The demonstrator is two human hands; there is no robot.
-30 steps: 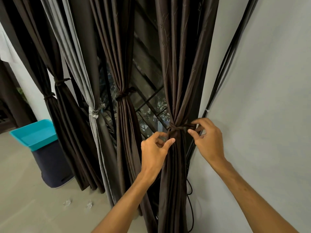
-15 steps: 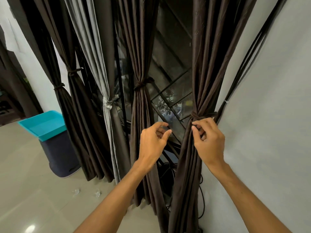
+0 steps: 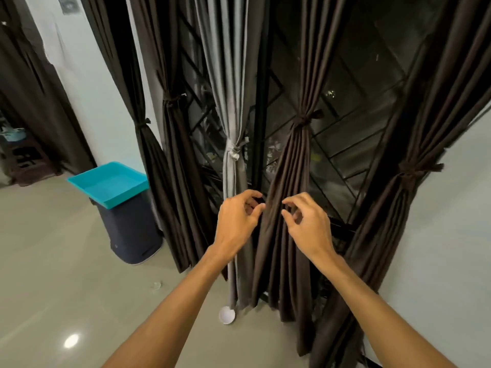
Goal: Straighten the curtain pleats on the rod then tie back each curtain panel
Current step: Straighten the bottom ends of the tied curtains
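Note:
Several curtain panels hang before a dark grilled window, each gathered by a tie. The rightmost brown panel [image 3: 393, 213] is bound by a brown tie [image 3: 410, 171] next to the wall. The middle brown panel [image 3: 289, 181] carries a knot [image 3: 303, 120]. A grey panel [image 3: 233, 102] is bound at its tie [image 3: 234, 152]. Two more brown panels [image 3: 170, 160] hang tied at the left. My left hand [image 3: 237, 219] and my right hand [image 3: 307, 224] hover with loosely curled fingers in front of the middle panel's lower folds, below its knot, holding nothing.
A teal tray [image 3: 106, 185] lies on top of a dark bin [image 3: 131, 235] left of the curtains. A small white round object [image 3: 226, 314] and tiny scraps [image 3: 156, 285] lie on the tiled floor. A pale wall [image 3: 451, 235] closes the right side.
Both hands have let go of the rightmost panel's tie and moved left to the middle panel. The view has pulled back, showing more floor.

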